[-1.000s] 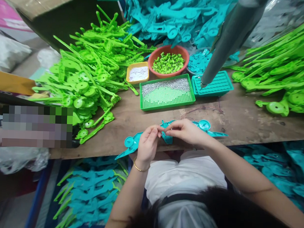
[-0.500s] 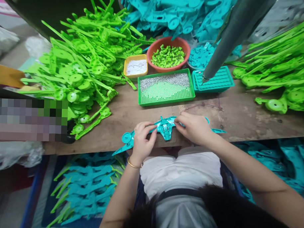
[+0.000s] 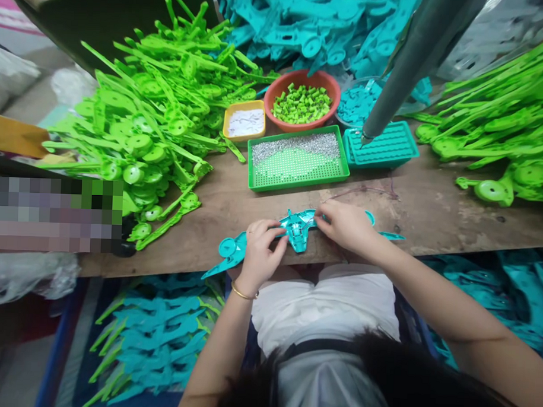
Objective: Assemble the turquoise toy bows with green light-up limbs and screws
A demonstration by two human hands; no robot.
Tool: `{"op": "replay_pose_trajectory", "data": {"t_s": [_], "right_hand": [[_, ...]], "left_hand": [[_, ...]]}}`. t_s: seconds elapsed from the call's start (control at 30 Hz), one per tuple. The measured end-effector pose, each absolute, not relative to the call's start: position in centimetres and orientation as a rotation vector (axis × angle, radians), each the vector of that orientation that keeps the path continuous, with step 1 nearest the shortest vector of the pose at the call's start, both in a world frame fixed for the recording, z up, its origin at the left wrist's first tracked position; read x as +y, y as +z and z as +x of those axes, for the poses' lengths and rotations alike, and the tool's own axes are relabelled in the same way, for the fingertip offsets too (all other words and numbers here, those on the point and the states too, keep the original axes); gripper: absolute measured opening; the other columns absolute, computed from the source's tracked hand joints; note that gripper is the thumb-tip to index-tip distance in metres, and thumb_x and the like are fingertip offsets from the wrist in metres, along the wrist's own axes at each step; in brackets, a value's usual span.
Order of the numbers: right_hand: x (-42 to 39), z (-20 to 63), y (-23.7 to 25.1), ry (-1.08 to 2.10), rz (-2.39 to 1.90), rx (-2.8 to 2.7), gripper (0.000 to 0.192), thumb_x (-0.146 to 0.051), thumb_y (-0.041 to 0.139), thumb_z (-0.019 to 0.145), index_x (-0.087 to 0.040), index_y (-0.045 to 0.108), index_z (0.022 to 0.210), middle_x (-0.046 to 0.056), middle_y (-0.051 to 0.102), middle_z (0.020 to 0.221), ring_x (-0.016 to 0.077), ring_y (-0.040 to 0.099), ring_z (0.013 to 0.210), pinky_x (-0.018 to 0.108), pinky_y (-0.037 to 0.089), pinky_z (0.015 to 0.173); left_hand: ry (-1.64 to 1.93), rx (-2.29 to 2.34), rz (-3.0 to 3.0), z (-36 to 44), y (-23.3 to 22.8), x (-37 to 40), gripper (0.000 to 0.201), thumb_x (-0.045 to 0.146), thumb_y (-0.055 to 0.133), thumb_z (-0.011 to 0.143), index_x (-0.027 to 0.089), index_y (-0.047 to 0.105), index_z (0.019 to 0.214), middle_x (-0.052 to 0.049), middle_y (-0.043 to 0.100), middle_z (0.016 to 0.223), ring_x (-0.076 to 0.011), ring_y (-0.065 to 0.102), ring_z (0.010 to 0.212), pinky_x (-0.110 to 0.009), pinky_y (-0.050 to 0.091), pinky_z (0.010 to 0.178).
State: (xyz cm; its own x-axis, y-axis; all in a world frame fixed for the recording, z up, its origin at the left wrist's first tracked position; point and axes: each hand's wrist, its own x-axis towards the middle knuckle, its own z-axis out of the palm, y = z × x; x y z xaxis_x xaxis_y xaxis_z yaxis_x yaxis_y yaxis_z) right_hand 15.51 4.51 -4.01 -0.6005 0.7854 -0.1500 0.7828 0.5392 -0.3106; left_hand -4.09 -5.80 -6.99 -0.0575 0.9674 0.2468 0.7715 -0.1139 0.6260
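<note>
1. Head view: the left hand (image 3: 261,250) and the right hand (image 3: 345,225) meet at the near edge of the tabletop (image 3: 431,215). Both are closed around a teal part (image 3: 298,227), the left pinching its left side with curled fingers, the right fingertips pinching its right end.
2. The teal part lies on the tabletop just in front of the person's lap, long and thin. One tip pokes out to the left past the left hand, the other to the right past the right hand.
3. Just beyond the hands sits a green tray (image 3: 298,158) with silvery bits heaped at its far side. A teal tray (image 3: 383,145) stands to its right.
4. Farther off are an orange bowl (image 3: 301,100) of small green pieces and a yellow dish (image 3: 244,121) of white stuff.
5. A grey pole (image 3: 405,65) slants down onto the teal tray, hiding part of what lies behind it.
6. A green pile (image 3: 154,116) fills the left, another green heap (image 3: 501,122) the right, and a teal heap (image 3: 313,27) the far side.
7. More teal parts (image 3: 160,336) lie below the tabletop's near edge.
</note>
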Motion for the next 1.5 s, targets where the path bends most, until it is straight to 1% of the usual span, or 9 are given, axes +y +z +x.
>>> {"op": "replay_pose_trajectory", "data": {"t_s": [0.17, 0.3, 0.43, 0.6, 0.77, 0.9, 1.17, 1.4, 1.5], "right_hand": [[4.3, 14.1, -3.4, 0.476, -1.382, -2.905, 0.030, -0.030, 0.039, 0.093, -0.018, 0.066, 0.097, 0.010, 0.069, 0.099, 0.0232, 0.067, 0.082, 0.028, 0.037, 0.061], [4.1, 13.0, -2.9, 0.524, -1.280, -2.966, 0.031, -0.026, 0.038, 0.092, -0.016, 0.067, 0.096, 0.013, 0.070, 0.096, 0.0248, 0.068, 0.082, 0.029, 0.039, 0.061], [4.3, 13.0, -2.6, 0.573, -1.363, -2.958, 0.027, -0.025, 0.042, 0.089, -0.016, 0.067, 0.096, 0.014, 0.072, 0.093, 0.0269, 0.068, 0.082, 0.030, 0.041, 0.063], [4.5, 13.5, -2.9, 0.735, -1.281, -2.897, 0.023, -0.026, 0.045, 0.089, -0.018, 0.067, 0.093, 0.010, 0.072, 0.097, 0.0235, 0.067, 0.086, 0.028, 0.040, 0.066], [4.3, 13.6, -3.3, 0.898, -1.134, -2.862, 0.020, -0.022, 0.047, 0.087, -0.021, 0.066, 0.093, 0.005, 0.072, 0.098, 0.0202, 0.065, 0.089, 0.026, 0.038, 0.066], [4.6, 13.8, -3.1, 0.906, -1.136, -2.921, 0.020, -0.023, 0.047, 0.086, -0.022, 0.066, 0.089, 0.006, 0.072, 0.098, 0.0212, 0.066, 0.089, 0.026, 0.037, 0.064], [4.8, 13.7, -2.7, 0.894, -1.232, -2.954, 0.023, -0.026, 0.045, 0.085, -0.021, 0.067, 0.090, 0.008, 0.073, 0.100, 0.0228, 0.067, 0.089, 0.027, 0.039, 0.064], [4.9, 13.5, -2.7, 0.858, -1.264, -2.974, 0.025, -0.029, 0.045, 0.085, -0.021, 0.068, 0.088, 0.008, 0.074, 0.096, 0.0234, 0.067, 0.087, 0.027, 0.040, 0.064], [5.0, 13.7, -2.9, 0.855, -1.246, -2.955, 0.025, -0.031, 0.045, 0.086, -0.021, 0.068, 0.088, 0.007, 0.074, 0.094, 0.0235, 0.068, 0.086, 0.028, 0.039, 0.063]], "left_hand": [[0.797, 1.859, 1.968, -4.2, -7.4, -5.9, 0.013, 0.030, 0.063, 0.085, 0.021, 0.068, 0.093, -0.008, 0.060, 0.115, -0.0236, 0.052, 0.112, -0.043, 0.041, 0.099], [0.723, 1.879, 1.964, -4.3, -7.2, -5.8, 0.018, 0.031, 0.063, 0.085, 0.020, 0.067, 0.099, -0.010, 0.056, 0.121, -0.0254, 0.050, 0.116, -0.045, 0.041, 0.100], [0.634, 1.862, 2.001, -4.3, -6.9, -5.6, 0.021, 0.032, 0.059, 0.087, 0.023, 0.067, 0.104, -0.009, 0.056, 0.125, -0.0260, 0.049, 0.118, -0.046, 0.038, 0.101], [0.579, 1.874, 1.970, -4.0, -6.7, -5.5, 0.018, 0.031, 0.059, 0.086, 0.024, 0.067, 0.100, -0.009, 0.057, 0.125, -0.0268, 0.049, 0.119, -0.047, 0.036, 0.101], [0.543, 1.972, 1.897, -3.2, -6.1, -5.2, 0.014, 0.024, 0.063, 0.079, 0.023, 0.066, 0.093, -0.008, 0.058, 0.122, -0.0289, 0.050, 0.115, -0.047, 0.038, 0.098], [0.486, 2.009, 1.895, -2.1, -5.7, -4.7, 0.013, 0.017, 0.062, 0.075, 0.023, 0.066, 0.087, -0.008, 0.058, 0.121, -0.0304, 0.049, 0.115, -0.048, 0.038, 0.096], [0.498, 2.088, 1.863, -1.1, -5.8, -4.2, 0.007, 0.017, 0.063, 0.074, 0.022, 0.064, 0.080, -0.010, 0.060, 0.115, -0.0325, 0.048, 0.113, -0.052, 0.038, 0.093], [0.272, 2.071, 1.908, -0.9, -5.4, -3.4, 0.005, 0.018, 0.059, 0.079, 0.020, 0.061, 0.075, -0.009, 0.058, 0.117, -0.0304, 0.046, 0.116, -0.048, 0.037, 0.094], [0.265, 2.037, 1.966, -1.2, -5.1, -3.3, 0.006, 0.018, 0.058, 0.080, 0.020, 0.059, 0.075, -0.008, 0.059, 0.116, -0.0290, 0.047, 0.115, -0.046, 0.036, 0.095]]}}
